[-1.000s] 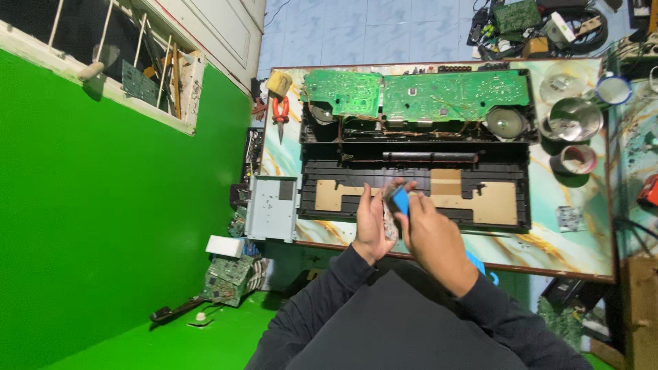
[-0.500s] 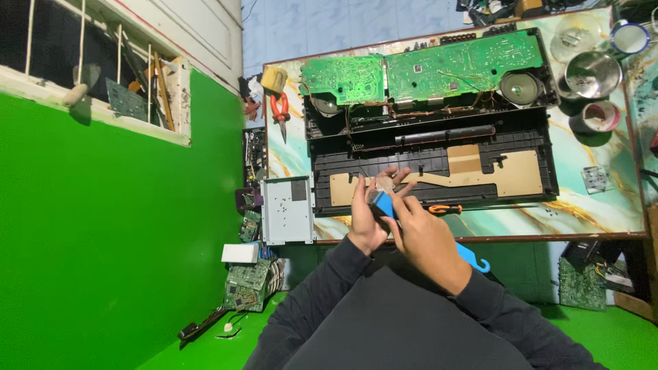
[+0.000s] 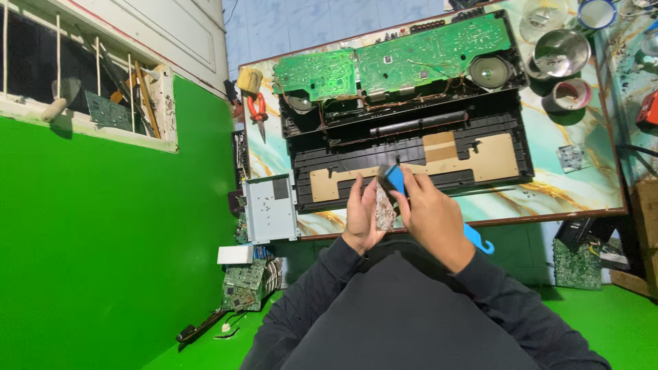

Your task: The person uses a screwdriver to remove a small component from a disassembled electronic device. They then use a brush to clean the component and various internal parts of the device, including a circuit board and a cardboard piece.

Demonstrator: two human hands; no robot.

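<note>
**Hands drawn back toward the near table edge, cloth and blue tool together**

Since a second ago both hands have come back off the black chassis toward the person's body, and the view has tilted so the table sits higher and further right in the picture. The left hand point(image 3: 362, 214) now cups a crumpled, mottled grey-pink rag point(image 3: 384, 205), fingers curled round it so the wad stands up between the two hands. The right hand point(image 3: 430, 216) is closed round a blue-handled tool point(image 3: 395, 179), whose tip pokes up at the rag's far end while the blue tail point(image 3: 478, 240) sticks out behind the wrist; tool and rag touch, which looks like wiping or wrapping, though I cannot tell which.

Just beyond the hands lies the opened black chassis point(image 3: 411, 147), its tan cardboard-like panel point(image 3: 473, 159) facing up, set across the table so the whole inside is within reach. Further off, hinged back from it, are the green circuit boards point(image 3: 411, 58) with a round speaker point(image 3: 491, 71) at the right end. To the left, a grey metal drive box point(image 3: 271, 209) overhangs the near left corner, and red-handled pliers point(image 3: 257, 109) lie at the far left. Metal bowls point(image 3: 561, 51) and a small red cup point(image 3: 569, 94) stand far right on the marbled table point(image 3: 582, 185). Loose boards are heaped on the green floor point(image 3: 103, 288) under the table's left corner.
</note>
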